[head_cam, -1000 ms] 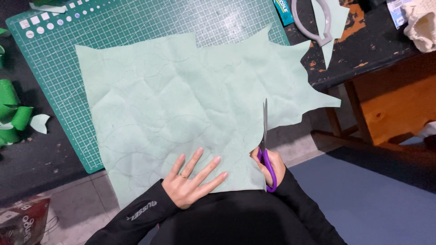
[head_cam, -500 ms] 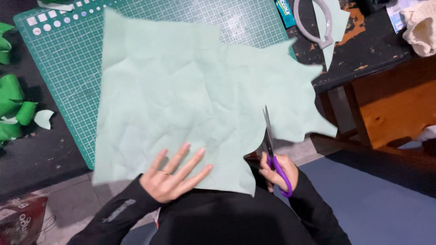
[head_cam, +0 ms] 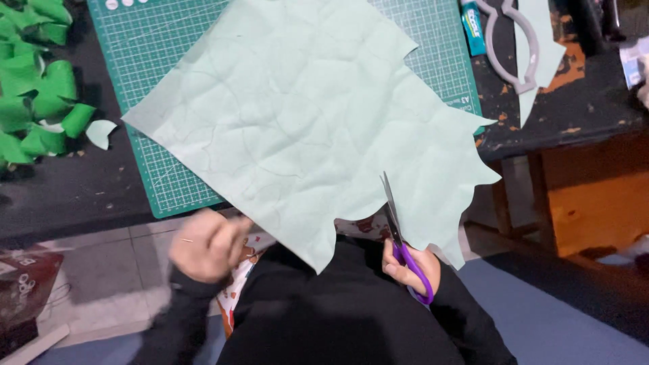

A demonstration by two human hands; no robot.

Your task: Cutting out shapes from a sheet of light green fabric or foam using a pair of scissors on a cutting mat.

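Pale green paper sheet (head_cam: 304, 128): large, creased all over, right and lower edges cut into jagged points, lies tilted across green cutting mat (head_cam: 155, 61), lower part overhanging bench near edge toward lap. Right hand (head_cam: 409, 265) closed round purple-handled scissors (head_cam: 399, 230), blades upright at sheet's lower edge. Left hand (head_cam: 206, 245) blurred, fingers curled at sheet's lower left edge; grip cannot be told. Green paper scraps (head_cam: 37, 101) at bench left edge

Dark worn table (head_cam: 588, 115) with chipped orange patches, wooden frame (head_cam: 595, 203) below it on the right, pale tiled floor (head_cam: 108, 270) at left, blue-grey mat (head_cam: 574, 318) at lower right.
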